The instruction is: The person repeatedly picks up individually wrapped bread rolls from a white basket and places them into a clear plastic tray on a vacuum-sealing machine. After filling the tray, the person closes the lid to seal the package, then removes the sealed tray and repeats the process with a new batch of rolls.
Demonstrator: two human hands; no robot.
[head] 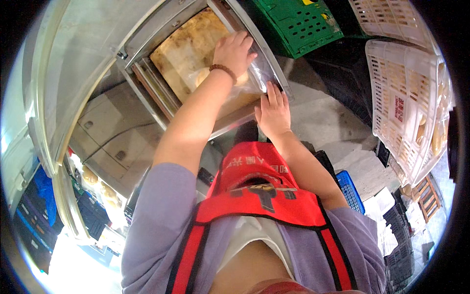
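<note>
A clear plastic bag point(257, 75) with pale, rounded contents point(202, 76) lies in the metal chamber of what looks like a vacuum sealer point(224, 132), on a stained, yellowish plate point(191, 33). My left hand point(235, 51), a beaded bracelet at its wrist, reaches across the bag with its fingers bent over the bag's far right part. It partly covers the contents. At the chamber's near right corner, my right hand point(274, 110) has its fingertips at the bag's edge and the metal rim. Whether either hand pinches the film cannot be told.
The machine's raised transparent lid point(91, 44) stands at the left. A green perforated crate point(301, 25) is beyond the chamber's right side. White plastic baskets point(389, 92) with bagged goods stand farther right. A blue basket point(350, 191) sits low, beside my right arm.
</note>
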